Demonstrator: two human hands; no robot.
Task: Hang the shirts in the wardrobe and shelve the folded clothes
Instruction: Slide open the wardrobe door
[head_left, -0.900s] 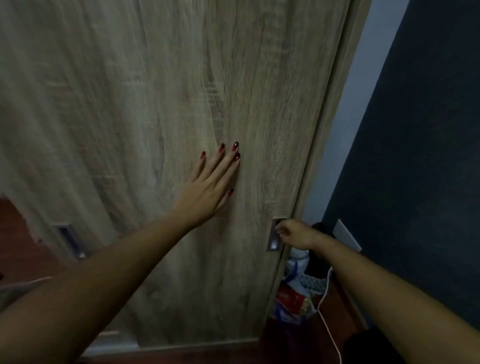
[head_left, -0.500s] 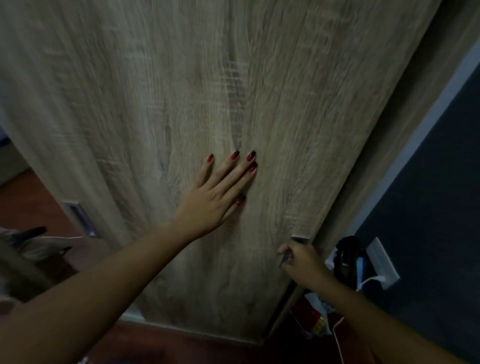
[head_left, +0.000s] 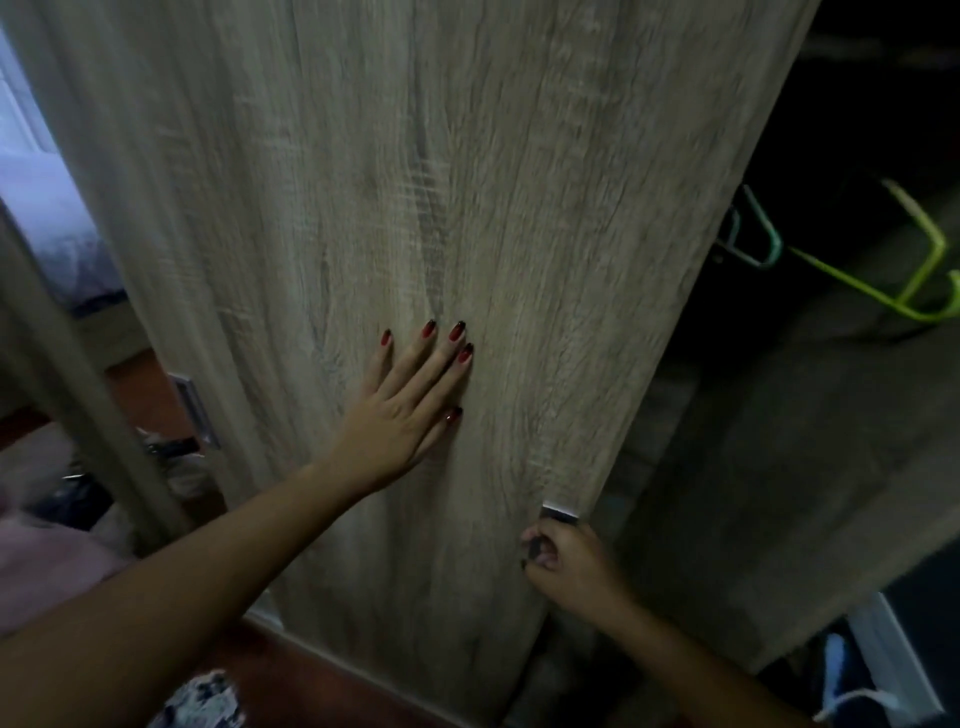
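Left hand (head_left: 410, 410) flat, spread on wardrobe door (head_left: 467, 182); right hand (head_left: 563, 564) curled, gripping door edge

Dim room: reddish-brown floor (head_left: 291, 670) near the bottom, pale bluish light at a window (head_left: 21, 130) far left, dark wall (head_left: 930, 587) right.

Left hand (head_left: 405, 410) lies flat, fingers spread, against the wood-grain wardrobe door (head_left: 467, 208). Right hand (head_left: 566, 566) curls at the door's right edge, just below a metal handle (head_left: 558, 512). Beyond the edge, green hangers (head_left: 914, 270) hang in the dark interior.
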